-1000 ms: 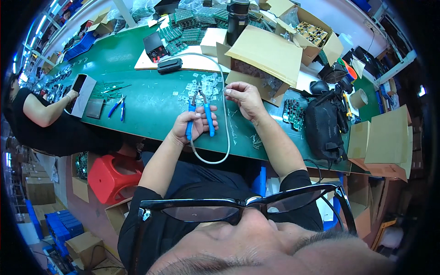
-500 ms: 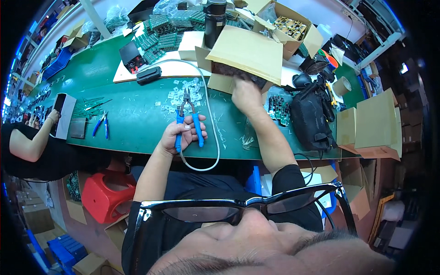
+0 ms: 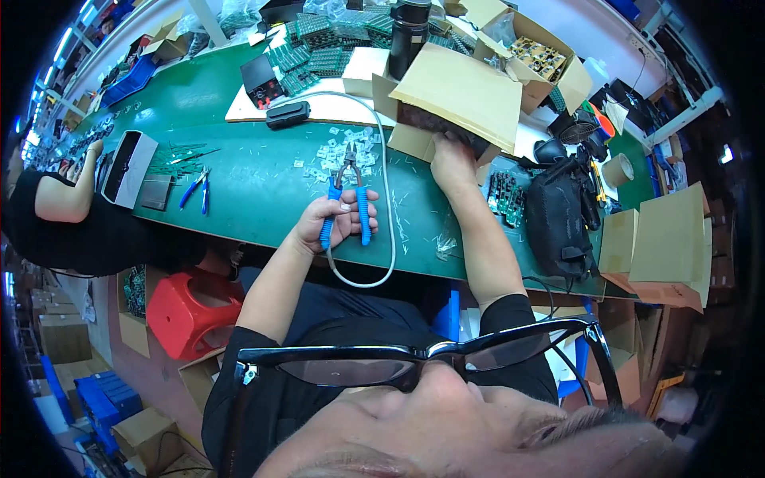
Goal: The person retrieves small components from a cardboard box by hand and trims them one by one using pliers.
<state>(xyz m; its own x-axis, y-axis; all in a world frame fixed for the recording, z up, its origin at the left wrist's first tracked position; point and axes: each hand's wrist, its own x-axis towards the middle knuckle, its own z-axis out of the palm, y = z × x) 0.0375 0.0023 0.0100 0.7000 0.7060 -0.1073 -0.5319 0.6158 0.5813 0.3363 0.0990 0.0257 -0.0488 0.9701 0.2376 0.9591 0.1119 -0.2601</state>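
Note:
My left hand is wrapped around a pair of blue-handled pliers, whose jaws point away from me over the bench with the handles spread. A pale grey cable loops from beside the lower end of one handle round to the right and back. Just past the jaws, small clear plastic pieces lie scattered. My right hand reaches into the front opening of a cardboard box; its fingertips are hidden among dark contents, so any hold on them does not show.
Green circuit boards are heaped at the back beside a black bottle. Right of my arm are more boards and a black bag. At the left lie another pair of blue pliers, near a co-worker's arm.
The whole view has shifted, so the bench appears farther right and slightly higher. My right hand remains at the box opening, and my left keeps hold of the pliers.

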